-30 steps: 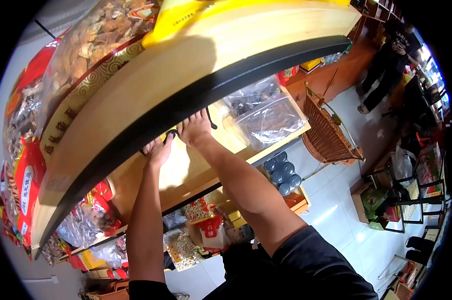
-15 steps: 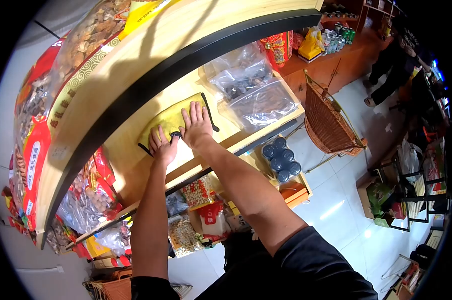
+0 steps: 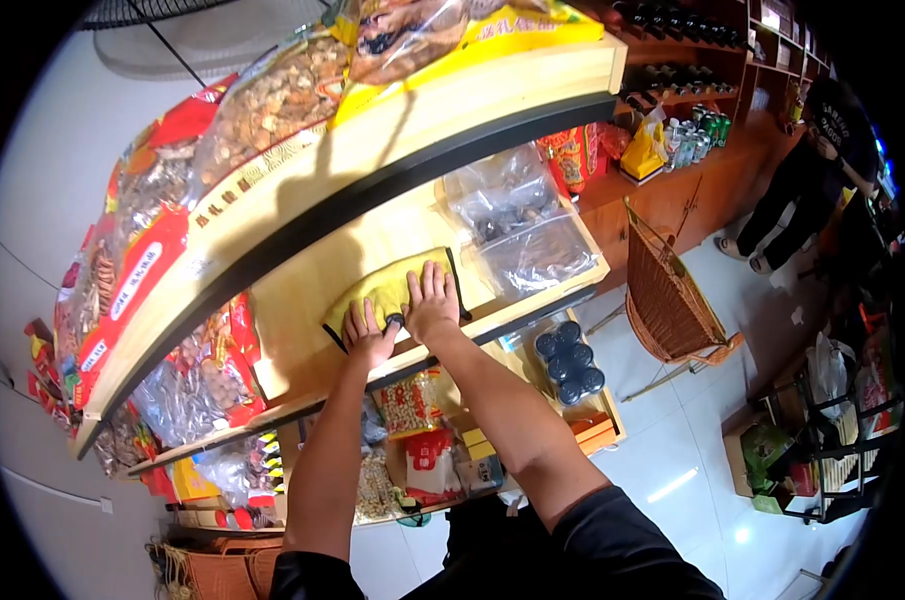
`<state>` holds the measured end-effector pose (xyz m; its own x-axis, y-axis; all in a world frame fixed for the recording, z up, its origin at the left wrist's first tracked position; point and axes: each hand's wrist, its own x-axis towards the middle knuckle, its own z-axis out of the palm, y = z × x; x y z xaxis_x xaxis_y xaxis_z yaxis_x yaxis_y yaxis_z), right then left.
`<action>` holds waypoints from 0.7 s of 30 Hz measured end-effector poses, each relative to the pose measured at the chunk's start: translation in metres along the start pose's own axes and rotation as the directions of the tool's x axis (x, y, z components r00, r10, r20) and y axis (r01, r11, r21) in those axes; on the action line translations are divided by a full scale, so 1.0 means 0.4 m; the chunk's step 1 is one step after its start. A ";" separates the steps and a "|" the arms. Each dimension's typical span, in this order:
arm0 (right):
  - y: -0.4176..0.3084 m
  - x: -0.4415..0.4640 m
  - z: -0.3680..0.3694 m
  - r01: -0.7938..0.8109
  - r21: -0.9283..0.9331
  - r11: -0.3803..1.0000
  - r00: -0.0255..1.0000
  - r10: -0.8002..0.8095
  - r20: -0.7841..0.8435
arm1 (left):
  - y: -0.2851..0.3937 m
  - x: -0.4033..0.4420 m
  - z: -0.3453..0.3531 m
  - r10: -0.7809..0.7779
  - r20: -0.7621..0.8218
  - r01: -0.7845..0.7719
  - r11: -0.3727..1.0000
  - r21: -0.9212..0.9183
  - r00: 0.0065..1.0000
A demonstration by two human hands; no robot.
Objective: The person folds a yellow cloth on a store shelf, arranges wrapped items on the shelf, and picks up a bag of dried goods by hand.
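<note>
Left hand (image 3: 366, 338) and right hand (image 3: 431, 305) spread flat on the yellow cloth (image 3: 376, 287), no grip visible. Looks soft, light; I'd grab its dark edging (image 3: 457, 272).

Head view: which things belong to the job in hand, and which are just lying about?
Seemingly in use: left hand, right hand, yellow cloth, wooden shelf beneath it.
Apparently lying about: clear plastic bags, yellow bag, drinks cans.

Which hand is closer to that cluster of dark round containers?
Right. The right hand lies on the end of the yellow cloth nearer the dark round containers; the left hand lies on its farther end.
</note>
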<state>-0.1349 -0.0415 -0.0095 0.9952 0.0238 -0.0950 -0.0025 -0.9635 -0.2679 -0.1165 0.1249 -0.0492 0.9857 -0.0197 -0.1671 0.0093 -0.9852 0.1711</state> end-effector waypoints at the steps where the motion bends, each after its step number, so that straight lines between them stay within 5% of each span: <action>1: 0.002 -0.001 0.003 -0.001 0.004 1.000 1.000 0.001 0.001 | -0.001 -0.002 0.001 0.006 -0.009 -0.005 1.000 0.018 1.000; 13: 0.017 -0.024 0.010 0.012 0.111 0.994 0.997 -0.003 -0.081 | -0.010 0.000 0.020 0.020 -0.116 -0.022 1.000 -0.016 0.993; 21: 0.025 -0.028 -0.001 0.026 0.175 0.984 0.995 -0.009 -0.097 | -0.006 -0.024 0.010 0.073 -0.324 -0.101 0.992 -0.073 0.943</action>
<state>-0.1462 -0.0515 -0.0107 1.0000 0.0068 0.0008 0.0065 -0.9009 -0.4340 -0.1269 0.1269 -0.0521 0.9850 -0.0349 0.1690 -0.0783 -0.9632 0.2573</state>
